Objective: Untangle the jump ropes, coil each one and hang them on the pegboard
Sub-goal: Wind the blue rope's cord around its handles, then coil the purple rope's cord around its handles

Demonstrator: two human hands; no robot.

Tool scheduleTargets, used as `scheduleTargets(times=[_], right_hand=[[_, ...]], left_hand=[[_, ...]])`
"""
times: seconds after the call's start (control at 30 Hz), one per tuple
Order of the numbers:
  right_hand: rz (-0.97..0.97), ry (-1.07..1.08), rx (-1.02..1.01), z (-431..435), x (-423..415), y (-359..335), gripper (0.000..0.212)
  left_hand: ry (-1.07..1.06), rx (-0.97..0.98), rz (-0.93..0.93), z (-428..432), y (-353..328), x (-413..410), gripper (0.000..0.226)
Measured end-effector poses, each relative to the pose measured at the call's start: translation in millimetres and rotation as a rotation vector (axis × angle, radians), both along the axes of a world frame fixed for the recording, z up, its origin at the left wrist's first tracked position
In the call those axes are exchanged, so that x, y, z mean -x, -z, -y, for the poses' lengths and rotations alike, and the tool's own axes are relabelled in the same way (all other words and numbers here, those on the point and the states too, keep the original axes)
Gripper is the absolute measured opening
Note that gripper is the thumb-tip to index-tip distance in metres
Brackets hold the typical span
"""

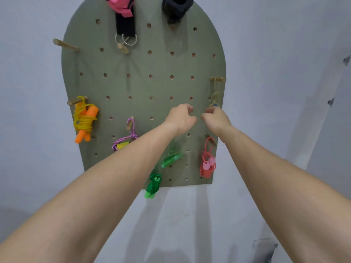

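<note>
A green arched pegboard [144, 88] hangs on the wall. Both my hands are raised against its right middle, fingers curled, fingertips almost meeting. Below my left hand [181, 118] a blurred green jump rope [171, 157] dangles, its top hidden behind the wrist. My right hand [215, 118] pinches its fingers together; what lies between them is not visible. On pegs hang a yellow rope with orange handles [84, 120], a purple braided rope [124, 142], a red rope with pink handles [208, 165] and a tan rope [215, 93]. A second green bundle [152, 185] hangs at the board's bottom edge.
At the board's top hang a pink and black strap with metal rings [125, 21] and a dark item [176, 8]. A bare wooden peg [65, 44] sticks out at the upper left. Pale wall surrounds the board, with a grey object [265, 247] at lower right.
</note>
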State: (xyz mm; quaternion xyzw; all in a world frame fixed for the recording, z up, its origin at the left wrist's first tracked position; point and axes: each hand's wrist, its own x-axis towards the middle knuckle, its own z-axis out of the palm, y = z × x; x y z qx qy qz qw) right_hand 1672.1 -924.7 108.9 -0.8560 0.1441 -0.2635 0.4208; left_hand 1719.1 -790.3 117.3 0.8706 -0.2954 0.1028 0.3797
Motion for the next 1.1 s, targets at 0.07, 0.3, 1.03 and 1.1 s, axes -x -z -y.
scheduleTargets(times=[0.07,0.3,1.03,1.1], right_hand=[[-0.063,-0.011,0.120,-28.3,8.4,12.0,0.041],[-0.177,-0.152,0.415,-131.3,30.0,64.9,0.043],[-0.384,-0.283,0.549,-245.2,135.0,581.6,0.054],[-0.413,-0.285,0.578,-249.0,159.0,616.2,0.055]], left_hand=[[-0.025,-0.119,0.003,-35.9,17.1,9.9,0.046],[-0.097,-0.404,0.024,-168.2,98.5,42.9,0.033],[-0.301,-0.453,-0.119,-302.0,603.3,133.2,0.057],[-0.293,-0.476,-0.126,-306.6,639.4,155.7,0.058]])
